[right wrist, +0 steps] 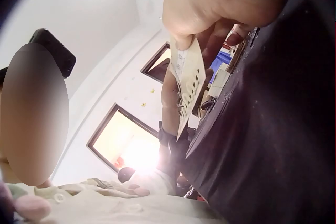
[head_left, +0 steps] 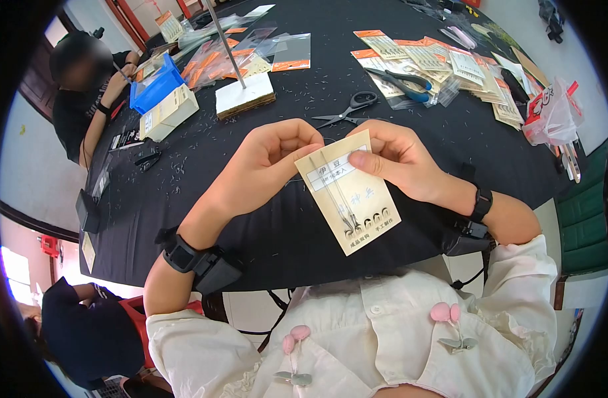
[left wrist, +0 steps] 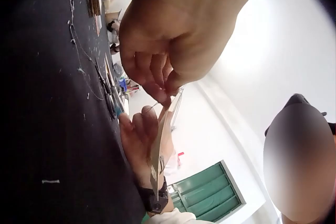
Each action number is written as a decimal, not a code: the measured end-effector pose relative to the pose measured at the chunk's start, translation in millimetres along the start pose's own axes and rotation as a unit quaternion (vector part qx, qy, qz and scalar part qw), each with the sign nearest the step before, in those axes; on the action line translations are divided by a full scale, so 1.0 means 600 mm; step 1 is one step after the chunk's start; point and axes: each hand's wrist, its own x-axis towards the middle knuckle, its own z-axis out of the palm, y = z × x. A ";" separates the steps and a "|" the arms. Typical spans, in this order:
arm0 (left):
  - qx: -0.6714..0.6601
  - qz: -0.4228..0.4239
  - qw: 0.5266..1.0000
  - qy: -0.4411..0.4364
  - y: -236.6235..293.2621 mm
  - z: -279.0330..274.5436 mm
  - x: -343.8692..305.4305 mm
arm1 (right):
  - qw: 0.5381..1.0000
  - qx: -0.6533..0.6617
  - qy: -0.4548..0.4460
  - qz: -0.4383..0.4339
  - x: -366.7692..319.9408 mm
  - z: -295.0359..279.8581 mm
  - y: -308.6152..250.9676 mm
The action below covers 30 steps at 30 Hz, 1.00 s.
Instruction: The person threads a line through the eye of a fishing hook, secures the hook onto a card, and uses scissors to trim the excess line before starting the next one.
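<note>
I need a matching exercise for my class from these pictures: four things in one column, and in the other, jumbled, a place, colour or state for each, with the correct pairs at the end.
Things
1. Hooked card
2. Scissors
3. Pliers
4. Block

Descriptions
A. Blue handles, lying by the pile of cards
B. White top, with a metal rod standing up from it
C. Dark handles, lying on the black cloth
D. Gripped by the right hand

Right pairs: 1-D, 2-C, 3-A, 4-B
</note>
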 end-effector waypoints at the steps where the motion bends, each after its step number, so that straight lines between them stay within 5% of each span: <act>1: 0.000 0.000 1.000 0.000 -0.002 0.000 0.000 | 1.000 0.000 0.000 0.000 0.000 0.000 0.001; 13: -0.019 -0.029 0.999 0.018 -0.021 -0.001 0.009 | 0.996 -0.004 0.085 -0.008 0.004 -0.005 0.010; 19: 0.061 -0.041 0.987 0.144 -0.015 0.002 0.011 | 0.988 0.015 0.152 -0.025 0.005 -0.007 0.011; 24: 0.041 -0.114 0.992 0.044 -0.002 0.003 0.009 | 0.974 -0.015 0.218 -0.053 0.008 -0.011 0.018; 30: 0.118 -0.077 0.990 -0.030 -0.009 0.008 0.005 | 0.963 0.011 0.259 -0.072 0.011 -0.008 0.022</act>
